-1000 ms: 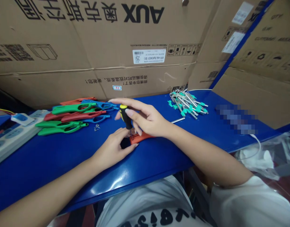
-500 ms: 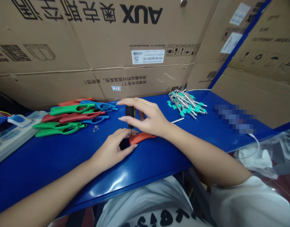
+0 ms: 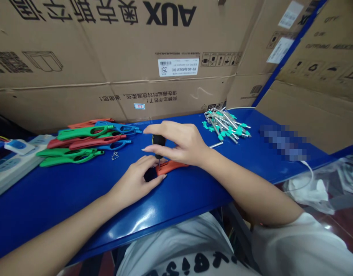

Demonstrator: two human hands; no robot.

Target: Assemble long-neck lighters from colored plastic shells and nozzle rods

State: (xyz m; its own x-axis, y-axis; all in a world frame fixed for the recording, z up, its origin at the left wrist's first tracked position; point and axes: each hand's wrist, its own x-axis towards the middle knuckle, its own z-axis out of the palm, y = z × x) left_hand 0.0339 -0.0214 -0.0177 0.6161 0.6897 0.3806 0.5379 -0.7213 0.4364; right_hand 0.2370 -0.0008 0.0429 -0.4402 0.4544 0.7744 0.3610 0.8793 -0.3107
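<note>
Apparently the right hand (image 3: 184,143) grips a partly hidden screwdriver (image 3: 159,140), the left hand (image 3: 134,178) an orange casing (image 3: 173,167).

Soft, fairly even indoor light covers the blue tabletop (image 3: 193,199), with white glare toward seven o'clock and deep shadow beneath toward five. A pixelated patch (image 3: 284,142) sits at three. Fine print on the carton (image 3: 176,42) at twelve blurs; wide-angle distortion stretches the sleeve (image 3: 302,245) at four.
</note>
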